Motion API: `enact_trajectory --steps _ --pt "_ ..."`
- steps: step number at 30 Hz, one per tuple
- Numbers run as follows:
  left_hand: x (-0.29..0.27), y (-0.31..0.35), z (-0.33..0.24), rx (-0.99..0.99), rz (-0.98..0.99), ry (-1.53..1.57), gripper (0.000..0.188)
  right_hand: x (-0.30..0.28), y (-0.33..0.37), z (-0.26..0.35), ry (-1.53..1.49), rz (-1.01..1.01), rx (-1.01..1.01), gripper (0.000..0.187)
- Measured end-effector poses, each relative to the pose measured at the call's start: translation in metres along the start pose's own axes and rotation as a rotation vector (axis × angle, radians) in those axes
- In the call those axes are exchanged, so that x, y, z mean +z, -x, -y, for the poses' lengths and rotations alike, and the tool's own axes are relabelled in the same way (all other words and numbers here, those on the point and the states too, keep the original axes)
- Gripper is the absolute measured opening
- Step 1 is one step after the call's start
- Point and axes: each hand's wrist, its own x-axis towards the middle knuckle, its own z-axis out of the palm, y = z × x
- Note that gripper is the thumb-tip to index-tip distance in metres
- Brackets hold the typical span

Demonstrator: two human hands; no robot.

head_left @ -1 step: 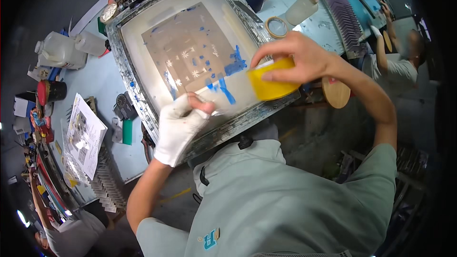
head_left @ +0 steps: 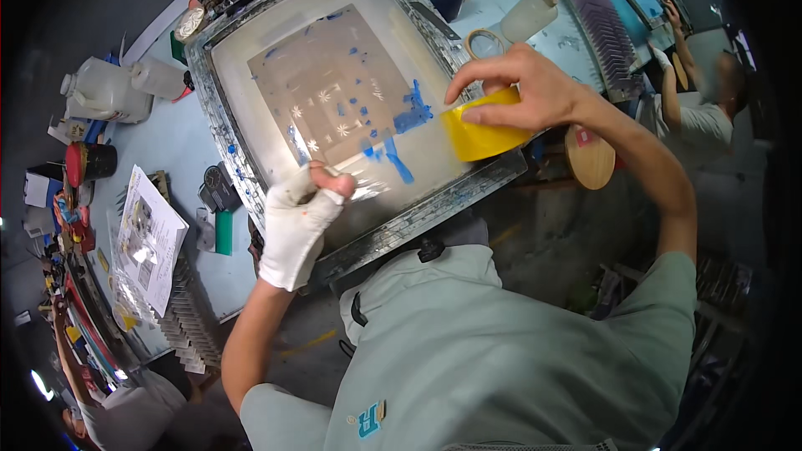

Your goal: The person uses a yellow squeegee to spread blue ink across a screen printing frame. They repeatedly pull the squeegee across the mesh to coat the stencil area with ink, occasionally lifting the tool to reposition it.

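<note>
Right fingers clamped on yellow roll, left fingers pinching clear film, printed sheet, lettered shirt

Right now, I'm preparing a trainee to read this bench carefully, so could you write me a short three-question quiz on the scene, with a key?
1. Which of the person's hands wears a white glove?
2. True or false: the right hand is gripping the red-capped bottle.
3. What colour are the ragged patches on the framed screen? a) red b) blue c) green

Key:
1. The left hand; bare fingertips show beyond the glove.
2. False; it holds a yellow roll.
3. b) blue
</note>
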Motion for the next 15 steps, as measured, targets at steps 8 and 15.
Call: enact_trajectory --steps 8,15 --pt "-0.087 -0.016 0.025 0.366 -0.267 -0.870 0.018 -0.026 0.013 -0.111 0.315 -0.195 0.092 0.026" --pt "-0.074 -0.027 0.026 0.705 -0.204 -1.312 0.018 0.002 -0.041 -0.151 0.080 -0.194 0.428 0.051"
